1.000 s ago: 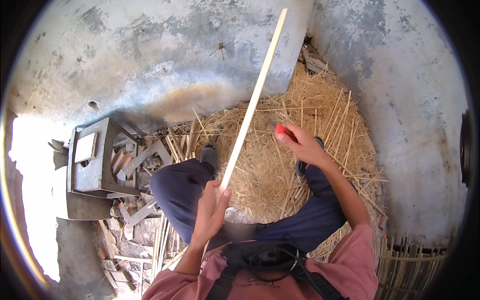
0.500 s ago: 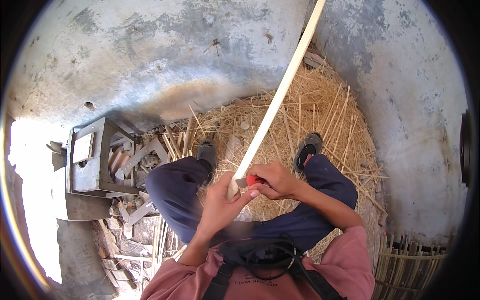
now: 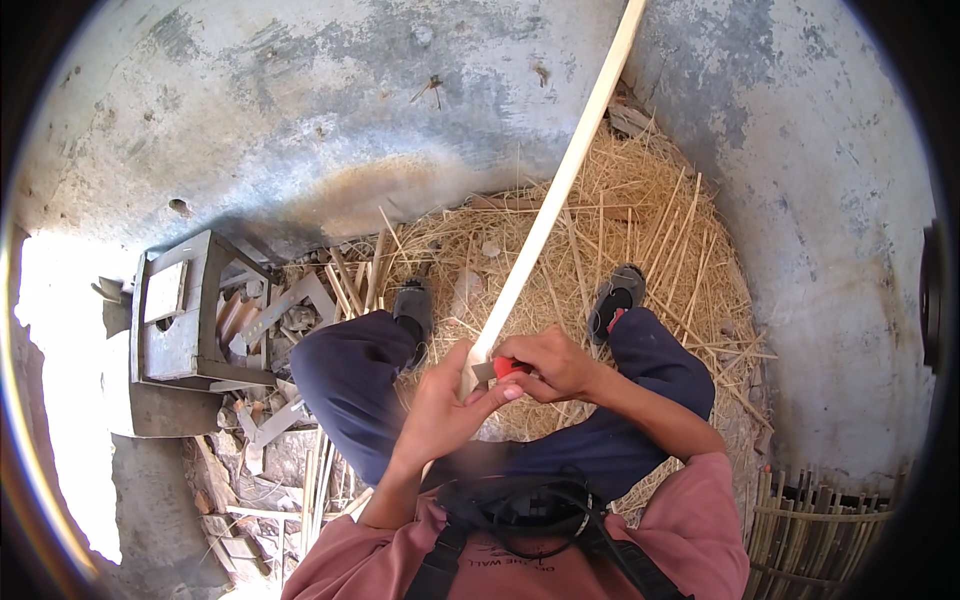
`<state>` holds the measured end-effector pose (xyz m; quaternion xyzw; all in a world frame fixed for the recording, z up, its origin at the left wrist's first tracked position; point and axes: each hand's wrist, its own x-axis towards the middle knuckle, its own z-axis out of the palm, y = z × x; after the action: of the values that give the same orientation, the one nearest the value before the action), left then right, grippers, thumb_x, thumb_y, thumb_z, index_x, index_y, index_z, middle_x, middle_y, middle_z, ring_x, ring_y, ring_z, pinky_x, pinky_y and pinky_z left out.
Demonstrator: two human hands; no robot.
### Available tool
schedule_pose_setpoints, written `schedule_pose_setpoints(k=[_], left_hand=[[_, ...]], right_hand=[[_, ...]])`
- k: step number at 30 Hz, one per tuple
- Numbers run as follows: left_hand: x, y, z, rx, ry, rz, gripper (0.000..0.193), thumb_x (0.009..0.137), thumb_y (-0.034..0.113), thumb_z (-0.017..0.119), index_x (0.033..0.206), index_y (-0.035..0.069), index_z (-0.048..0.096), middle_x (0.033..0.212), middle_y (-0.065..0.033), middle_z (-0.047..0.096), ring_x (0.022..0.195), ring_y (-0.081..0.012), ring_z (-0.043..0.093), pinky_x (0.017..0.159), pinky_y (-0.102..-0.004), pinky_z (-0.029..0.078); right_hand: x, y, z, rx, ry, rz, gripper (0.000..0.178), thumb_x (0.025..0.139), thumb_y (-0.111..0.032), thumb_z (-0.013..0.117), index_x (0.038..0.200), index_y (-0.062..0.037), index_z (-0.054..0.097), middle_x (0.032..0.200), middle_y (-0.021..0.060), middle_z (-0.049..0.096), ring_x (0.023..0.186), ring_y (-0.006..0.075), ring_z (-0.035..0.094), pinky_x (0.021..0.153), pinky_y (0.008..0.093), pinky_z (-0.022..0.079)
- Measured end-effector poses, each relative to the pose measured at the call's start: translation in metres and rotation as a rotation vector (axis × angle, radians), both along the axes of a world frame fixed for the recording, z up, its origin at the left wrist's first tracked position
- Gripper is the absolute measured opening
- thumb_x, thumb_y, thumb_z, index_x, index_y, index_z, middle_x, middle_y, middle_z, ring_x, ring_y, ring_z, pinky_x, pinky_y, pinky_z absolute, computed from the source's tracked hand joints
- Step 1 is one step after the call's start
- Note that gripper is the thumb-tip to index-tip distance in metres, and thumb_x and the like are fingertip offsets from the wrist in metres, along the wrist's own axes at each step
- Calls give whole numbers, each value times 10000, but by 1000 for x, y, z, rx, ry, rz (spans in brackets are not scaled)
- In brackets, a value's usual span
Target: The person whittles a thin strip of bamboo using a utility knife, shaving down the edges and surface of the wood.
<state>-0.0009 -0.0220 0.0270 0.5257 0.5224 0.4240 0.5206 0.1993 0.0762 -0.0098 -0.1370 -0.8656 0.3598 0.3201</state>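
While the left hand [image 3: 440, 410] clamps the lower end of the strip [image 3: 560, 190], the right hand [image 3: 555, 365] is back in at the grip, no longer stretched out over the straw [image 3: 640, 230] as it was a second ago. Its fingers are curled tight round a red-handled tool [image 3: 508, 367], pressed against the strip just above the left thumb. The strip itself now leans further right, running from between the knees up past the top edge of the view, across the wall [image 3: 300, 120]. Both hands touch at the wood, so the cutting end looks set for another pass along it. Feet rest in the straw on either side; a small stool [image 3: 180, 310] and wood scraps [image 3: 270, 310] sit off to the left.
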Motion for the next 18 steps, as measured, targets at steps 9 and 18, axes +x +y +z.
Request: schedule_pose_setpoints(k=[9, 18], left_hand=[[0, 1, 15, 26, 172, -17, 435, 947, 251, 844, 1219, -13, 630, 701, -8, 637, 647, -22, 481, 554, -257, 374], [3, 0, -7, 193, 237, 46, 444, 984, 315, 799, 1082, -29, 537, 614, -121, 587, 520, -229, 557, 512, -367, 418]], right_hand=[[0, -3, 0, -34, 13, -15, 201, 967, -212, 735, 1068, -49, 678, 800, 90, 705, 632, 271, 723, 551, 367, 548], [-2, -4, 5, 18, 7, -70, 231, 980, -259, 741, 1072, -53, 690, 753, 99, 688, 572, 277, 681, 511, 375, 505]])
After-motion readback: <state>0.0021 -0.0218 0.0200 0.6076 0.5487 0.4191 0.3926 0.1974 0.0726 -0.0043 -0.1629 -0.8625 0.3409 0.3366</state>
